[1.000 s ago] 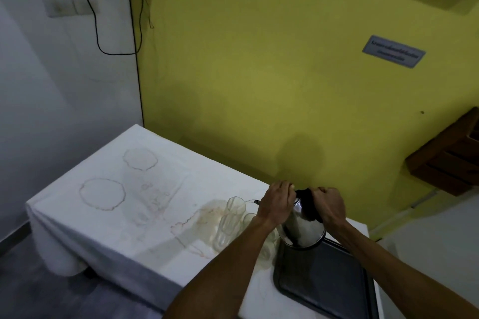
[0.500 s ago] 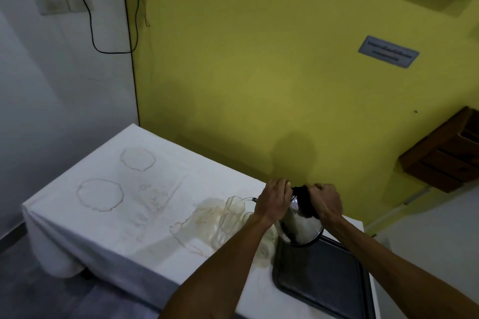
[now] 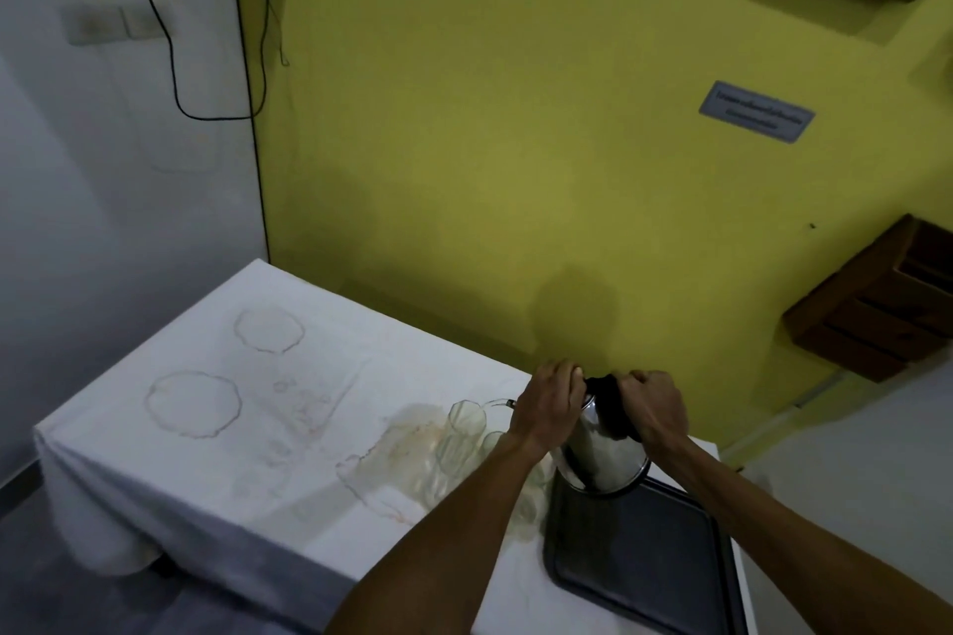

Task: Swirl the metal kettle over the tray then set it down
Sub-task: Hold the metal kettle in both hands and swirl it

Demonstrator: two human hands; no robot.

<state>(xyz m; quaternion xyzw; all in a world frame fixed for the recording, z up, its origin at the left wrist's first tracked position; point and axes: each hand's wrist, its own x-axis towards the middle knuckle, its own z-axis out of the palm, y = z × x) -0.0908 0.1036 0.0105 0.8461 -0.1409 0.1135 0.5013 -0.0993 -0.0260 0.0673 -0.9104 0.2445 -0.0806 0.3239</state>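
— Barely anything has shifted since a moment ago: both hands have kept their hold and the kettle has only rocked a touch, its base tipped towards us.

— Who's got what?

— His left hand (image 3: 547,410) is curled round the top of the metal kettle (image 3: 606,454) on the spout side, fingers closed on it. His right hand (image 3: 652,410) is wrapped tight on the black handle (image 3: 613,410). Both are gripping, neither loose.

— And the kettle itself?

— Held up, tilted, hanging over the far left corner of the dark tray (image 3: 644,562). From here I can't tell whether its base is clear of the tray or grazing it.

— So he's swirling?

— I'd say he's in the middle of the swirl, yes. Setting it down isn't done yet. For that he'd want to bring it upright first and lower it flat, keeping the spout away from the clear glasses (image 3: 466,433) just left of his forearm. They stand near enough to be knocked.

— What's it all on?

— A counter under a white cloth (image 3: 216,469), stained with rings and a brownish patch.

— Any writing?

— One grey sign (image 3: 756,111) on the yellow wall, two lines of print, too blurred to read. No brand shows on the kettle.
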